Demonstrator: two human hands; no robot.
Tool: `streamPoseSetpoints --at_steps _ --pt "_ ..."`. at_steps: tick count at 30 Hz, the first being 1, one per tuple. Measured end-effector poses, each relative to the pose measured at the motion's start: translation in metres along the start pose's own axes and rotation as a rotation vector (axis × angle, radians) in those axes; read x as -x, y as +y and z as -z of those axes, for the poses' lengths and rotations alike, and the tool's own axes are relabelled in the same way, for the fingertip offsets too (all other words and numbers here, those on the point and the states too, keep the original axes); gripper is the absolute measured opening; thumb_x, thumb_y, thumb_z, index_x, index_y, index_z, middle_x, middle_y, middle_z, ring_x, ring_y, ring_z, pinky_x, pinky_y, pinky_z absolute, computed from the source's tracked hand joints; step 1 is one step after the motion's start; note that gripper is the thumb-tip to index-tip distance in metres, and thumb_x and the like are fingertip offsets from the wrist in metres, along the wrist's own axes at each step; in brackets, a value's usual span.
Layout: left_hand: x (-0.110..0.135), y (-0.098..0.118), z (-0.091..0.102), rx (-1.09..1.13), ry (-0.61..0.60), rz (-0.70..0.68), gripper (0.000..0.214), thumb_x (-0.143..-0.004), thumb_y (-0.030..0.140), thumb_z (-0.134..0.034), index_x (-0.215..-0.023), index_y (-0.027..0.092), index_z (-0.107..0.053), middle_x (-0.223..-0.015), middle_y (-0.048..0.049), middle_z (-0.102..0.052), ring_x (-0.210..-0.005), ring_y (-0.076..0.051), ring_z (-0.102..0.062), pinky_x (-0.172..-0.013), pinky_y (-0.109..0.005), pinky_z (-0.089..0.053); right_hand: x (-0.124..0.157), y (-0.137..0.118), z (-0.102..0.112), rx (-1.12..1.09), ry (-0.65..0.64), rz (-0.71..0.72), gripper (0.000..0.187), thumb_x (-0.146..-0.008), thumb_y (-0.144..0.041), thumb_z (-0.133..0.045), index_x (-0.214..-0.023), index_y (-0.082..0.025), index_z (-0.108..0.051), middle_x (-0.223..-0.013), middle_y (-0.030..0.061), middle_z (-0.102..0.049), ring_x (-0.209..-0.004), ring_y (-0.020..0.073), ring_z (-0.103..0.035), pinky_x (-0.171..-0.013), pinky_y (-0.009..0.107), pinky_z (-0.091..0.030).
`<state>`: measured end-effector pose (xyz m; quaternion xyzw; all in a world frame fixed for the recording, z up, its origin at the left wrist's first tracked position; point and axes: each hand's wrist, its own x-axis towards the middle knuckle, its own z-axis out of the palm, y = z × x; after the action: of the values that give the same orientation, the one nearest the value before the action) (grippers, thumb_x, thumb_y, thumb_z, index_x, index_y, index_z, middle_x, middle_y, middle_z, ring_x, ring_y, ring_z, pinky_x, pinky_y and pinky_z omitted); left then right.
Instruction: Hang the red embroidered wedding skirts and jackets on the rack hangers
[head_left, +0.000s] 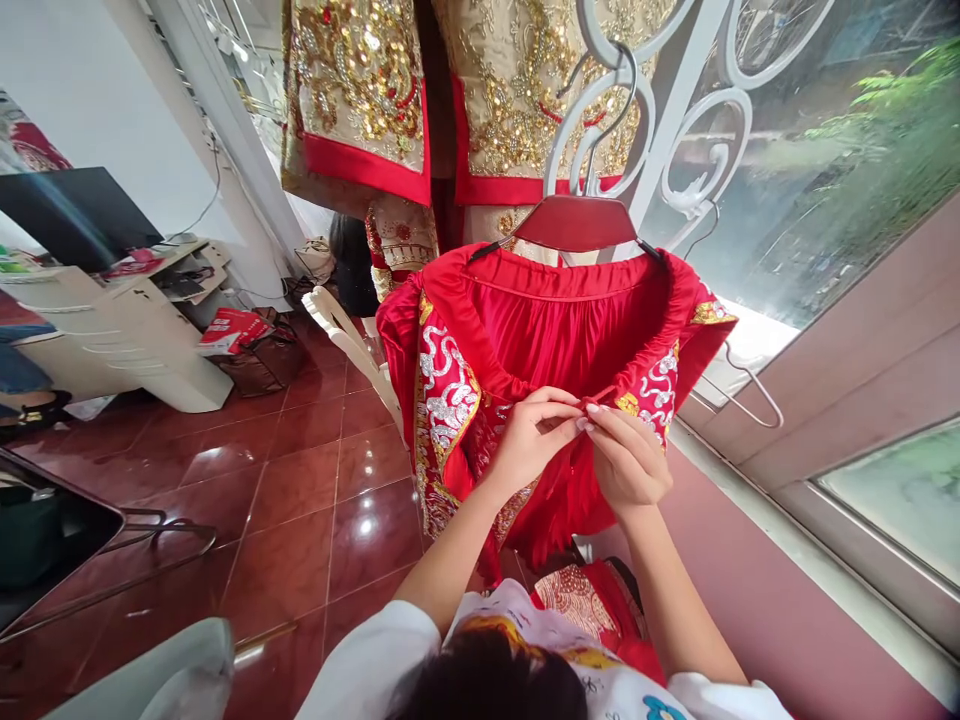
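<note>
A red pleated skirt (525, 340) with silver and gold embroidery hangs by its gathered waistband from a dark red hanger (574, 222). At the front edge of the waistband, my left hand (536, 430) pinches the red fabric between thumb and fingers. My right hand (628, 455) meets it there, its fingertips closed on the same edge. The fingertips of both hands nearly touch. Whatever small fastening may lie between them is hidden. The hanger's metal hook goes up to a white scrolled metal grille (600, 110).
Gold-beaded garments (367, 90) with red borders hang behind the skirt. To the right are a window (825, 170) and an empty wire hanger (750, 395). A white chair (349, 335) stands at left, beyond it a desk (150, 330) with a dark monitor (79, 215). Red patterned cloth (581, 600) lies below.
</note>
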<state>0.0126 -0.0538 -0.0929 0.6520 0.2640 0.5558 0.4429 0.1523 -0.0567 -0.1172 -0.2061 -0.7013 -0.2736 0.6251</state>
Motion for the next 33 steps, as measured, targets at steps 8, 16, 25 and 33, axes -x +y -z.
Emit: streamPoseSetpoints --at_steps 8,16,25,33 --pt "-0.006 0.004 0.0 0.131 -0.081 0.106 0.017 -0.074 0.028 -0.07 -0.082 0.013 -0.068 -0.102 -0.0084 -0.058 -0.09 -0.015 -0.059 -0.074 -0.023 -0.049 0.002 0.001 0.002 -0.019 0.079 0.001 0.044 -0.071 0.003 -0.065 -0.109 -0.019 -0.066 -0.106 0.0069 -0.067 -0.091 0.0202 -0.066 -0.072 0.033 -0.059" --pt "-0.006 0.015 0.001 0.267 -0.011 0.236 0.024 -0.07 0.032 -0.071 -0.077 0.013 -0.059 -0.095 -0.0052 -0.06 -0.066 -0.007 -0.057 -0.056 -0.017 -0.047 -0.011 0.0 0.011 -0.133 -0.083 -0.098 0.044 -0.079 -0.002 -0.06 -0.118 -0.023 -0.062 -0.109 0.0077 -0.067 -0.094 0.0185 -0.066 -0.074 0.032 -0.059" --pt "-0.004 0.031 -0.001 0.06 0.045 0.09 0.019 -0.079 0.032 -0.062 -0.078 0.013 -0.056 -0.111 -0.0056 -0.049 -0.052 -0.001 -0.057 -0.046 -0.016 -0.046 -0.039 0.014 0.029 -0.238 -0.16 -0.283 0.03 -0.081 -0.01 -0.062 -0.107 -0.025 -0.067 -0.106 0.0033 -0.069 -0.098 0.0172 -0.066 -0.086 0.033 -0.056" --pt "-0.001 0.029 0.017 -0.065 0.215 -0.049 0.023 -0.083 0.035 -0.057 -0.075 0.014 -0.051 -0.101 -0.0043 -0.049 -0.046 0.001 -0.047 -0.043 -0.016 -0.044 -0.039 0.048 0.047 -0.284 -0.263 -0.475 0.017 -0.081 -0.019 -0.064 -0.093 -0.028 -0.072 -0.099 -0.0001 -0.07 -0.099 0.0183 -0.063 -0.09 0.04 -0.051"
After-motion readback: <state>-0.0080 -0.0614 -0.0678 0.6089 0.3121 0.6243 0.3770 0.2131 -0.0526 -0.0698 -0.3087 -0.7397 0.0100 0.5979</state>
